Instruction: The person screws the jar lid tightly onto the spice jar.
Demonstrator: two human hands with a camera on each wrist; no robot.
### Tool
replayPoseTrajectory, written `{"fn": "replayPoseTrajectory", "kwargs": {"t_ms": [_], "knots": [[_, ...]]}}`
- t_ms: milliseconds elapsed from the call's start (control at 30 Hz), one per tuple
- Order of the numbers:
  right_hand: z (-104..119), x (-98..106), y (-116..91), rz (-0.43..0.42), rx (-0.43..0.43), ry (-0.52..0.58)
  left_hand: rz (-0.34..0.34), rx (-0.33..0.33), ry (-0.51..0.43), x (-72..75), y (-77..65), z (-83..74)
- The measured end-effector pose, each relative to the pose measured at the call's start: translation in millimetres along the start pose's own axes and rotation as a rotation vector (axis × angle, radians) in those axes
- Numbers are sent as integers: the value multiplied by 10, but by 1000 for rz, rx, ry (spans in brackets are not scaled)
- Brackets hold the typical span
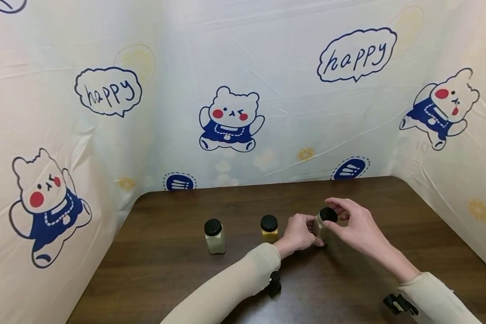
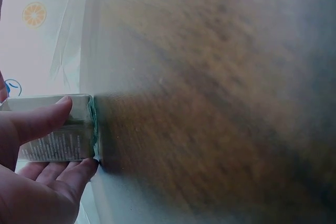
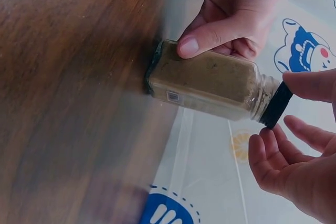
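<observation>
A square glass jar (image 3: 210,80) of brownish-grey powder stands at the right part of the table. My left hand (image 1: 297,233) grips its lower body, thumb on one side and fingers on the other. At the top, my right hand (image 1: 358,225) pinches the black lid (image 3: 276,106) between thumb and fingertips. The lid sits tilted on the jar's mouth, and glass threads show below it in the right wrist view. The left wrist view shows the jar's base and a side with small printed text; its lid is out of that view.
Just left of my left hand stands a yellow-filled jar (image 1: 270,235) with a black lid. Farther left is another black-lidded jar (image 1: 216,244) with pale contents. Printed cloth (image 1: 291,112) encloses the brown wooden table (image 1: 162,265) at the back and sides.
</observation>
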State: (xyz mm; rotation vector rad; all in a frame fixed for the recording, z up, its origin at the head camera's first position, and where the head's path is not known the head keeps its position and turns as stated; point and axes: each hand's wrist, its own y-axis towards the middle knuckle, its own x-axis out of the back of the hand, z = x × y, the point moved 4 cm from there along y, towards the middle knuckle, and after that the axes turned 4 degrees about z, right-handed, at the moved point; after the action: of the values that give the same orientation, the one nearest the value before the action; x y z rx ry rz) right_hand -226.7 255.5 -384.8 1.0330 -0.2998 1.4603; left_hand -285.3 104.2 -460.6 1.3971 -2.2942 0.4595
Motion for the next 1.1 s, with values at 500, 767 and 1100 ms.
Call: {"fn": "replayPoseTrajectory", "kwargs": {"t_ms": [500,767,1100], "knots": [[-8,-40,39,30,5,-15,5,-21,3,-3,28,16],[-1,-44,44,41,7,-29,9,-19,-7,-6,22,15],[-1,-50,47,63,-13,-35,16,-9,-13,-6,6,-3]]}}
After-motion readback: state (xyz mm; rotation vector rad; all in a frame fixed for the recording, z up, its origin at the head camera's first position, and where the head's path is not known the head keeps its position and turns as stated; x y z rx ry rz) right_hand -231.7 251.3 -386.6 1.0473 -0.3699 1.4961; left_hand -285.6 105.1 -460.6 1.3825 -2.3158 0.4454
